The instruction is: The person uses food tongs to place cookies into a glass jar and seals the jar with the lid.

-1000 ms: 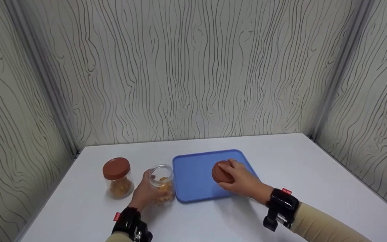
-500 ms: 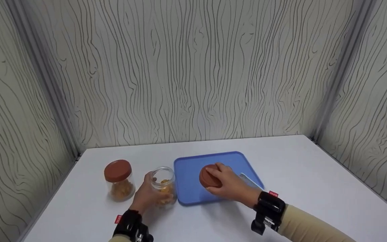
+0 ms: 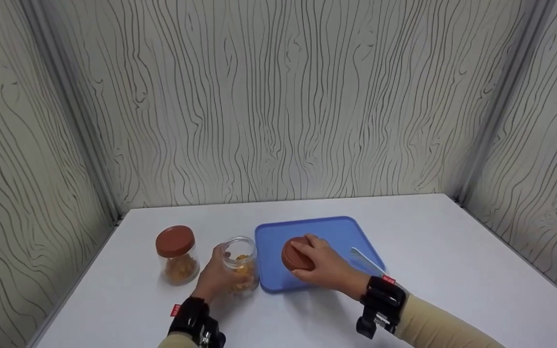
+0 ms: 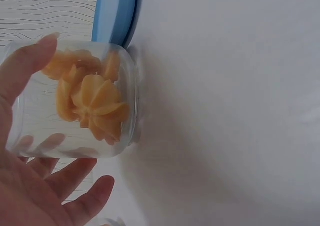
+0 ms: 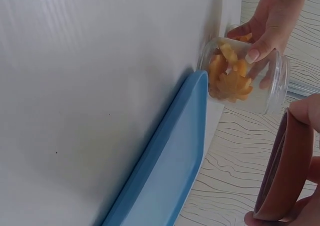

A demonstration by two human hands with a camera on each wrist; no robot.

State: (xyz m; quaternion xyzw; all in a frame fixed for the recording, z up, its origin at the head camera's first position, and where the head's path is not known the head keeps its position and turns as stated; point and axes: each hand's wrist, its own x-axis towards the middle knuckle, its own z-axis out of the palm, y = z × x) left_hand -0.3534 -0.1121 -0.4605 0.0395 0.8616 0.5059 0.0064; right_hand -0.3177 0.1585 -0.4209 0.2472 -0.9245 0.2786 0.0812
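My left hand (image 3: 219,276) grips an uncapped clear jar (image 4: 37,128) that stands upright on the table beside the tray. Inside the jar lie several orange-yellow flower-shaped cookies (image 4: 95,103). My right hand (image 3: 327,266) holds a reddish-brown jar lid (image 3: 296,253) by its edge, raised over the blue tray. In the right wrist view the lid's hollow underside faces the table, and the jar's open mouth is close by. A second jar (image 3: 180,266) of cookies, capped with a matching lid (image 3: 175,240), stands left of my left hand.
The blue tray (image 3: 273,234) lies mid-table on the white tabletop (image 3: 428,241). A pale, thin utensil (image 3: 365,256) rests on the tray's right side, partly hidden behind my right forearm. Wood-grain panels (image 3: 278,106) rise at the back and both sides.
My right hand has carried the lid left across the tray toward the jar, uncovering the pale utensil. My left hand keeps its hold on the jar.
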